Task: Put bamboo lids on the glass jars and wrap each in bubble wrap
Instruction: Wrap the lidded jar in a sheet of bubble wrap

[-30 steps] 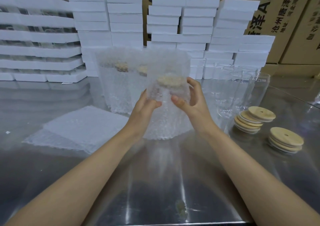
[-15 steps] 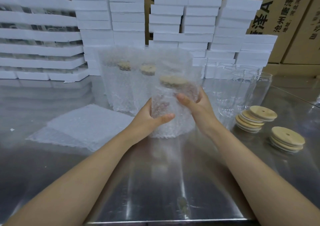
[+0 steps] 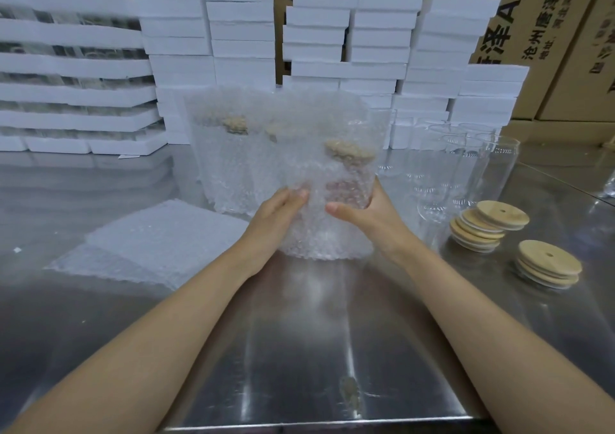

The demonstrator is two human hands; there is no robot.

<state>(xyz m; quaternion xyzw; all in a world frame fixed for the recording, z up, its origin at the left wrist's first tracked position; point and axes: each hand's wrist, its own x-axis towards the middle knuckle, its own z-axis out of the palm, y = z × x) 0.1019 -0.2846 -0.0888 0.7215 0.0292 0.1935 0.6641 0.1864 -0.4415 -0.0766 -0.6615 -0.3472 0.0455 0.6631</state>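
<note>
The steel desk (image 3: 319,350) runs bare at the near edge, and both forearms reach over it to the job in the middle. The left hand (image 3: 276,215) curls its fingers (image 3: 299,194) onto the bubble wrap (image 3: 319,234) on the near side. The right hand (image 3: 372,215) grips the other side, thumb across the front and fingers round the back, dimly seen through the plastic. Between them stands the lidded jar (image 3: 346,184), upright, its bamboo lid (image 3: 347,152) showing as a tan blur. The wrap rises loose and open above the lid. Its foot is at or just above the desk; I cannot tell which.

The risk lies in that slack plastic. Bubble wrap slides on glass, so a light grip could let the jar slip down and knock the steel. An unfolded top could spring open again, and a lid not fully seated might lift off inside.

To the left lie flat bubble-wrap sheets (image 3: 159,237). To the right sit two short stacks of spare bamboo lids (image 3: 489,224), each with a hole. Just behind the hands stand wrapped jars (image 3: 233,167), lids on, apparently nothing inside. Right of them are empty glass jars (image 3: 466,167), uncovered and close together. Beyond rise stacked foam slabs (image 3: 239,34), those at far left holding something glassy between layers. Printed cartons (image 3: 539,27) line the back, contents hidden.
</note>
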